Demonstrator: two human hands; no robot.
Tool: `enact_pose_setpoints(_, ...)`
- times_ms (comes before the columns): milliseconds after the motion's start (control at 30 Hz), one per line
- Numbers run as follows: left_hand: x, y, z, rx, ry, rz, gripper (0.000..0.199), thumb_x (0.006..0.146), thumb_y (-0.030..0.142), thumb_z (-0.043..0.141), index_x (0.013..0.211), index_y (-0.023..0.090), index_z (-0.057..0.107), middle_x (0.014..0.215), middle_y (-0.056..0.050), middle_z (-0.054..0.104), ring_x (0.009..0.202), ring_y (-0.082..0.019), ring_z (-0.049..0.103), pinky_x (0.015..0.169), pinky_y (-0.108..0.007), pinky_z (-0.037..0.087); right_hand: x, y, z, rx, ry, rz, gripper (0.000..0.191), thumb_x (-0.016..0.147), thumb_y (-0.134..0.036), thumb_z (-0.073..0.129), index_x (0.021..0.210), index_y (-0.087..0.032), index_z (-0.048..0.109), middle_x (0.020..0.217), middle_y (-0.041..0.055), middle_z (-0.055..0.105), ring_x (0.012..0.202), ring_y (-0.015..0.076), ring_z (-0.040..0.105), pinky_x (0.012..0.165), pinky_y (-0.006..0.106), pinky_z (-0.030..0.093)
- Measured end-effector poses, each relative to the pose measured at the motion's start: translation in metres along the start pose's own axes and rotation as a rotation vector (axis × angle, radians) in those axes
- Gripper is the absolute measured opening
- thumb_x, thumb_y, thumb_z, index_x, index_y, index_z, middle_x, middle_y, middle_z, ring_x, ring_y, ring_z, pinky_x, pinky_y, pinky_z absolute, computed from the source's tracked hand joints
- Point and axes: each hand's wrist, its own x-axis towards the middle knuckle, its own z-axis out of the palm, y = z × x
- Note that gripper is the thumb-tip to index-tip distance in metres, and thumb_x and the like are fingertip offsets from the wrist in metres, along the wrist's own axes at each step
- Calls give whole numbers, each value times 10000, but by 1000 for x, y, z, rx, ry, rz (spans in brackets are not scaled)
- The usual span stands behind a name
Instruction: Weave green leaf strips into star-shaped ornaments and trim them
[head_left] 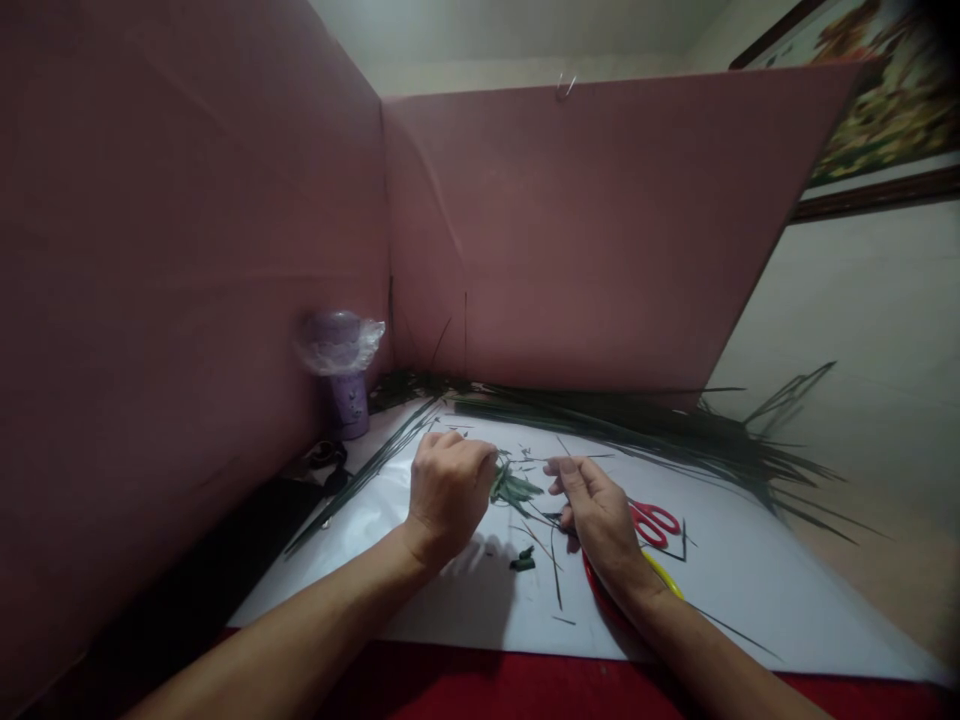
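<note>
My left hand (448, 487) is closed around a small folded bundle of green leaf strips (514, 487) just above the white sheet (750, 590). My right hand (596, 510) is a short way to the right, fingers bent, pinching a thin strip that runs from the bundle. Red-handled scissors (655, 522) lie on the sheet just right of my right hand. Small cut leaf bits (523, 561) lie between my wrists.
A long pile of green leaves (637, 420) lies along the back under the pink cardboard screen (585, 230). A purple cup with plastic wrap (345, 375) stands in the left corner. A red and yellow object (664, 575) shows under my right wrist. Red cloth (450, 690) covers the near edge.
</note>
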Motion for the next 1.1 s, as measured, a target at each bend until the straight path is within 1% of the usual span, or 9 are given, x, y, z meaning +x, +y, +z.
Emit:
enact_pose_setpoints(200, 0, 0, 0, 7, 19, -3, 140, 778, 106, 573, 697, 182, 660, 648, 3, 673, 635, -156, 576, 680, -307, 373, 0, 1, -1, -4, -8, -2, 414, 837, -591, 452, 906, -209, 594, 755, -11, 532, 429, 73, 448, 301, 174, 343)
enact_pose_setpoints(367, -3, -2, 3, 38, -44, -10, 131, 775, 115, 584, 700, 183, 667, 643, -2, 674, 621, -160, 570, 677, -314, 373, 0, 2, -1, -3, -8, 7, 408, 838, -587, 453, 904, -211, 596, 761, -15, 527, 426, 72, 448, 300, 177, 349)
enact_pose_setpoints(467, -4, -3, 5, 49, -52, -16, 136, 785, 127, 580, 698, 183, 668, 640, -8, 672, 617, -161, 565, 675, -317, 372, 0, 1, -1, -2, -11, 5, 415, 831, -599, 452, 906, -215, 593, 768, -15, 528, 424, 77, 448, 281, 179, 335)
enact_pose_setpoints(633, -5, -5, 7, 46, -70, -20, 126, 789, 145, 585, 700, 179, 669, 634, -9, 669, 618, -171, 566, 667, -324, 371, -1, 1, -1, -14, -18, -2, 417, 831, -599, 452, 897, -213, 595, 758, -13, 533, 431, 81, 455, 295, 183, 348)
enact_pose_setpoints(733, -3, -4, 5, 36, -51, -20, 128, 783, 131, 585, 695, 176, 666, 630, -6, 666, 618, -168, 566, 666, -320, 370, 0, 2, -2, -7, -19, -9, 417, 831, -596, 454, 897, -211, 600, 754, -14, 529, 433, 81, 451, 301, 184, 351)
enact_pose_setpoints(867, -1, -2, 1, -6, 16, -2, 127, 775, 111, 583, 702, 176, 664, 636, 0, 667, 628, -159, 570, 682, -316, 371, 0, 2, -2, -11, -13, -11, 416, 829, -587, 461, 907, -204, 605, 747, -9, 534, 433, 82, 451, 308, 186, 353)
enact_pose_setpoints(933, 0, -1, 1, -3, 27, 5, 129, 774, 110, 581, 706, 180, 665, 640, 0, 669, 628, -159, 568, 681, -317, 369, 0, 1, -1, -16, -11, -10, 416, 829, -585, 464, 906, -201, 605, 743, -8, 534, 432, 82, 450, 310, 185, 355)
enact_pose_setpoints(1100, -2, -2, 2, 31, -32, 3, 140, 780, 118, 574, 691, 181, 663, 621, -1, 663, 602, -155, 557, 668, -314, 364, -1, 0, 0, -12, -19, -9, 405, 836, -578, 458, 890, -203, 599, 753, -10, 529, 428, 78, 452, 305, 183, 349)
